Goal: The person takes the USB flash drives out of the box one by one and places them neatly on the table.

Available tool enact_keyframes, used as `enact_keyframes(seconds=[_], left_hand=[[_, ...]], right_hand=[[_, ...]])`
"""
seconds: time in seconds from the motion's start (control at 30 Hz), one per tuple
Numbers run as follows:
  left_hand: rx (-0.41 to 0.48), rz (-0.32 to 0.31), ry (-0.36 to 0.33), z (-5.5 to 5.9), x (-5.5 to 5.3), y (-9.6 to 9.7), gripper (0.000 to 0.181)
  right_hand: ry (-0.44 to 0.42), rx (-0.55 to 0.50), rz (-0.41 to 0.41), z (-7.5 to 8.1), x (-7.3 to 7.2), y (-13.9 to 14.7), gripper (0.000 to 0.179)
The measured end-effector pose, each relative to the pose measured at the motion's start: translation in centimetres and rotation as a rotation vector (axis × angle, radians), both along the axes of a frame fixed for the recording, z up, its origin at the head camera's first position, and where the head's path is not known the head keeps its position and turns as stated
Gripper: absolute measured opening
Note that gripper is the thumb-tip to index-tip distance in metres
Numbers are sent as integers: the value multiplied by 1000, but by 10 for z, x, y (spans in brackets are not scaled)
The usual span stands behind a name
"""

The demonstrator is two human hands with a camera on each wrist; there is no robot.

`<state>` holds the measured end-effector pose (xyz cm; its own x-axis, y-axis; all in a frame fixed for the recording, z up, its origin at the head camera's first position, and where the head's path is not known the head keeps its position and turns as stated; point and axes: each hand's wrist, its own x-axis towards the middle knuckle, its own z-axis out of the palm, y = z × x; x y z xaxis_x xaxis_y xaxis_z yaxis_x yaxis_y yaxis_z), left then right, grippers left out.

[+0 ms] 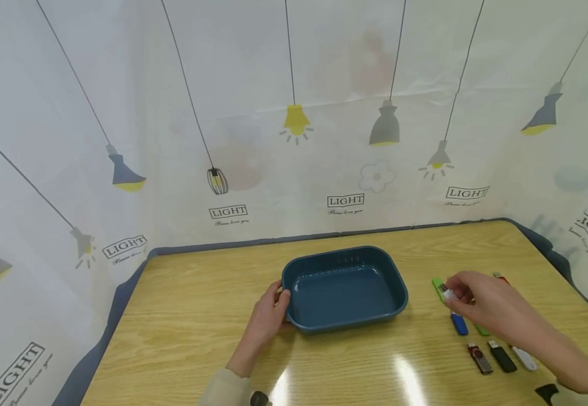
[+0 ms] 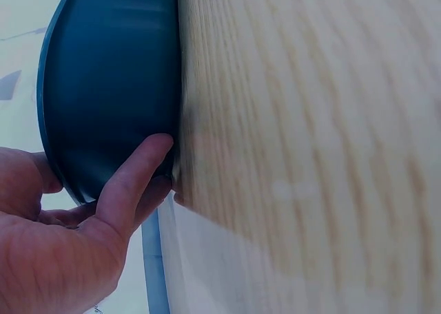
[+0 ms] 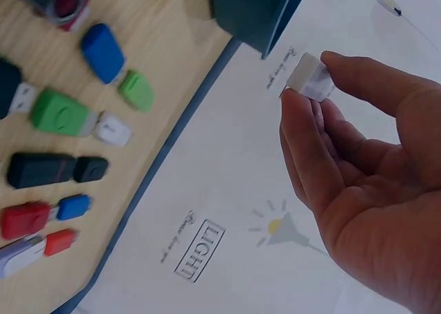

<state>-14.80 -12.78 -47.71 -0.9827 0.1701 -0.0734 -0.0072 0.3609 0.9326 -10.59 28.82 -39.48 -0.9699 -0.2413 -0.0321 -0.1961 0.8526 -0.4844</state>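
A blue rectangular plastic basin [image 1: 345, 296] sits in the middle of the wooden table. My left hand [image 1: 266, 317] grips its left end, thumb at the rim and fingers against the outer wall; in the left wrist view the fingers lie along the basin's side [image 2: 114, 87]. Over the right part of the table, my right hand [image 1: 487, 301] pinches a small white USB stick [image 3: 311, 78] between thumb and fingertips. Close beyond that stick lies a green USB stick [image 1: 437, 283], with a blue one [image 1: 459, 323] nearer me. The hand and forearm partly cover other sticks.
Several USB sticks lie in rows on the right, among them a dark red one [image 1: 479, 359], a black one [image 1: 502, 356] and a white one [image 1: 524, 358]. A white cloth printed with lamps [image 1: 273, 186] hangs behind and beside the table [image 1: 197, 304].
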Motion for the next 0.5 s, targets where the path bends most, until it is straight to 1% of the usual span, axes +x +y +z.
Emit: enact_keyframes(seconds=[0.2,0.3,0.4,0.5], left_hand=[[-10,10,-1,1,2,0,51],[-3,13,-7,1,3,0,50],[13,11,-19,2,3,1,50],[19,12,-34,3,3,0,50]], right_hand=[[-14,28,-24,-12,7,27,24],[-43,59,-42,-17,10,42,25],[-89,97,-79,-23,12,58,28],[-117,129,-124,-31,16,73,30]])
